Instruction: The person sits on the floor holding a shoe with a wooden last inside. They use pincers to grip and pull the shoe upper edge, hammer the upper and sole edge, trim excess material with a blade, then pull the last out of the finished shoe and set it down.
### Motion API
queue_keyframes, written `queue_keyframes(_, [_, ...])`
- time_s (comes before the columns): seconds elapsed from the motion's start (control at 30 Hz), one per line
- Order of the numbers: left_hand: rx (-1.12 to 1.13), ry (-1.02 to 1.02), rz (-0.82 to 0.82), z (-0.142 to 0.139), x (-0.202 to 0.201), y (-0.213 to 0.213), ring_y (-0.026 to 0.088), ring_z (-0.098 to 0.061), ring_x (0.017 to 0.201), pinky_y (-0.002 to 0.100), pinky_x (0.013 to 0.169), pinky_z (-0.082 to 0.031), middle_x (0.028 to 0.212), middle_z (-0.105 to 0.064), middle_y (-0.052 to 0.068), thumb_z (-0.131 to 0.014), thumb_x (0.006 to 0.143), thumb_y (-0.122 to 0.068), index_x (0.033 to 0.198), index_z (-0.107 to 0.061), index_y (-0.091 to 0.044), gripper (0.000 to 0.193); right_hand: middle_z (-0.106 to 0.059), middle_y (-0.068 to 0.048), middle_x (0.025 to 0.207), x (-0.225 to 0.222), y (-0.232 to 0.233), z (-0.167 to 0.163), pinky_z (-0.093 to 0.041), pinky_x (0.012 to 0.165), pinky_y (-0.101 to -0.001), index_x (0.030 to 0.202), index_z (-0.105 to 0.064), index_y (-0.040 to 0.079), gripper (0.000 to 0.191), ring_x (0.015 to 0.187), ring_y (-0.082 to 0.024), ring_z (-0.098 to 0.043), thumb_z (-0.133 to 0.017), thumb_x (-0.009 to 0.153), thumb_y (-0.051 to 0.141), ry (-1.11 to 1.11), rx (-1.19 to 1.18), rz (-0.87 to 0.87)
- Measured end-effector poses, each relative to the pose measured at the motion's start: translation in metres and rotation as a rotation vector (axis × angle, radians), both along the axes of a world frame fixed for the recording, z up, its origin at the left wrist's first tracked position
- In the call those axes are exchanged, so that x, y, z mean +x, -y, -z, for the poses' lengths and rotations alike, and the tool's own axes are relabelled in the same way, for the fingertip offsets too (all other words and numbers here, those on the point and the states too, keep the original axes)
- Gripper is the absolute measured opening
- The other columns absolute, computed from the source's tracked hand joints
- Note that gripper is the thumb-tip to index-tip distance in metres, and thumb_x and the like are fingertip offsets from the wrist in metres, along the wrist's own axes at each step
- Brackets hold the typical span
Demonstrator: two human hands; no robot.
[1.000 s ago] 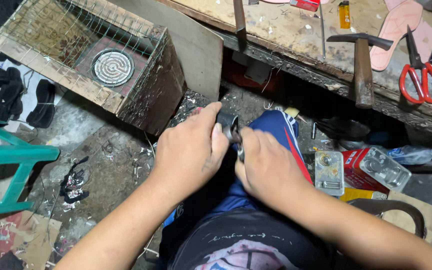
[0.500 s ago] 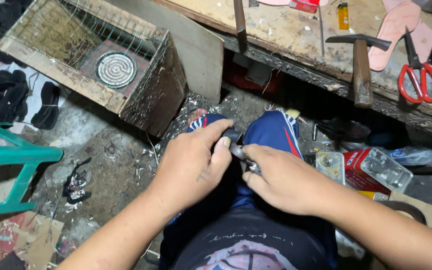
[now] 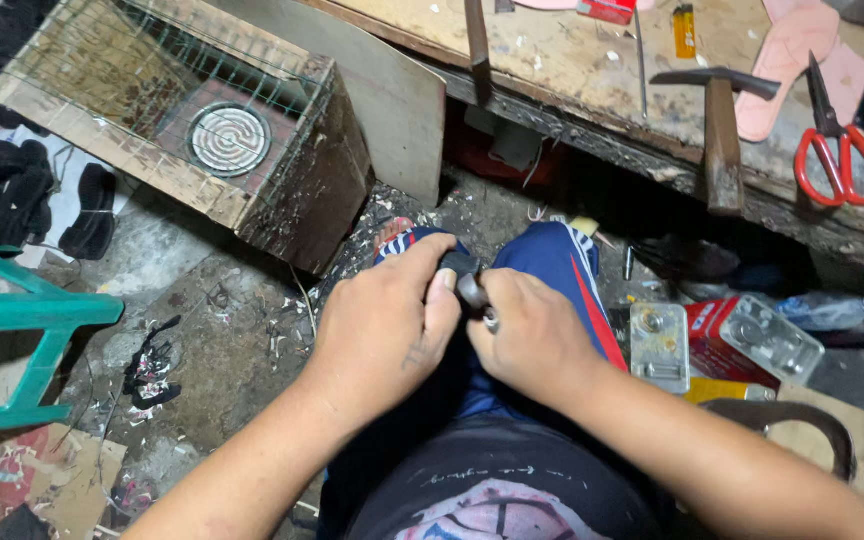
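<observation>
Workbench: a long wooden bench [image 3: 572, 60] runs across the top of the frame, rough and dusty.
Wooden box: a big box [image 3: 182, 140] with wire mesh over it sits in the upper left. A round metal coil [image 3: 229, 138] lies inside it.
Green stool: part of a green stool [image 3: 22, 330] shows at the left edge.
My legs: my knees in blue trousers [image 3: 552, 270] are in the middle of the frame, under my hands.
My left hand: my left hand [image 3: 384, 335] is curled shut around a small dark thing [image 3: 457, 265]. My thumb presses on its side.
My right hand: my right hand [image 3: 532, 340] is curled tight too, just beside my left hand. It grips a small metal bit [image 3: 474, 292] that pokes out between my hands. I cannot tell what kind of tool it is.
Small dark thing: it is in the middle of the frame, above my knees, held between both hands and mostly hidden by my fingers.
Hammer: a hammer [image 3: 720, 140] lies on the bench in the upper right, handle pointing down.
Scissors: red-handled scissors [image 3: 837, 150] lie near the hammer, at the right.
Clear boxes: two small clear plastic boxes [image 3: 659, 345] sit on the floor at the right of my knees, next to a red pack [image 3: 712, 320].
</observation>
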State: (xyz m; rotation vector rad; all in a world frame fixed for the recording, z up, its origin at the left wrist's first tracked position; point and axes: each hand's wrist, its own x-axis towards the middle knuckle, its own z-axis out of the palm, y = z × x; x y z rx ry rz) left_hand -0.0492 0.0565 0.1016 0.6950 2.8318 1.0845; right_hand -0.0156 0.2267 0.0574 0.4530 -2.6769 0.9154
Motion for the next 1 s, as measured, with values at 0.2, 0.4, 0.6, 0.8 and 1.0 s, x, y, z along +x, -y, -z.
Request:
queue_keyframes(0.2, [0.068, -0.092, 0.080, -0.002, 0.000, 0.009, 0.041, -0.070, 0.082, 0.050, 0.072, -0.055, 0.095, -0.074, 0.021, -0.059, 0.093, -0.018, 0.121, -0.066, -0.005, 0.032, -0.066, -0.023, 0.083, 0.020, -0.006, -0.016, -0.052, 0.072, -0.0540, 0.103, -0.051, -0.004, 0.036, 0.078, -0.043, -0.066, -0.067, 0.079, 0.017, 0.489, 0.203, -0.091])
queue_keyframes(0.4, [0.181, 0.034, 0.113, -0.004, 0.015, 0.012, 0.041, -0.071, 0.091, 0.048, 0.079, -0.057, 0.101, -0.074, 0.020, -0.060, 0.097, -0.021, 0.123, -0.068, -0.005, 0.032, -0.069, -0.026, 0.091, 0.012, -0.018, -0.029, -0.055, 0.081, -0.0484, 0.105, -0.054, -0.007, 0.045, 0.087, -0.043, -0.069, -0.068, 0.078, 0.025, 0.770, 0.073, -0.397])
queue_keyframes(0.6, [0.041, -0.023, 0.036, -0.005, 0.021, 0.013, 0.043, -0.070, 0.082, 0.052, 0.074, -0.055, 0.097, -0.074, 0.022, -0.060, 0.093, -0.021, 0.117, -0.069, -0.005, 0.030, -0.068, -0.024, 0.102, 0.019, -0.019, -0.032, -0.050, 0.084, -0.0494, 0.118, -0.054, 0.000, 0.044, 0.098, -0.043, -0.065, -0.065, 0.085, 0.026, 0.681, 0.075, -0.230])
queue_keyframes(0.8, [-0.049, -0.053, 0.035, -0.004, 0.030, 0.008, 0.042, -0.069, 0.073, 0.050, 0.066, -0.056, 0.095, -0.072, 0.021, -0.059, 0.094, -0.022, 0.121, -0.064, -0.005, 0.032, -0.068, -0.021, 0.094, 0.027, -0.026, -0.039, -0.051, 0.083, -0.0493, 0.116, -0.053, 0.004, 0.038, 0.096, -0.041, -0.066, -0.063, 0.085, 0.024, 0.725, 0.133, -0.185])
queue_keyframes(1.0, [-0.028, -0.050, 0.025, 0.003, 0.016, 0.014, 0.040, -0.070, 0.075, 0.050, 0.064, -0.055, 0.095, -0.073, 0.018, -0.059, 0.094, -0.022, 0.119, -0.064, -0.006, 0.030, -0.069, -0.020, 0.089, 0.011, -0.002, -0.014, -0.053, 0.075, -0.0498, 0.100, -0.056, 0.002, 0.029, 0.086, -0.042, -0.067, -0.070, 0.079, 0.017, 0.170, 0.087, -0.133])
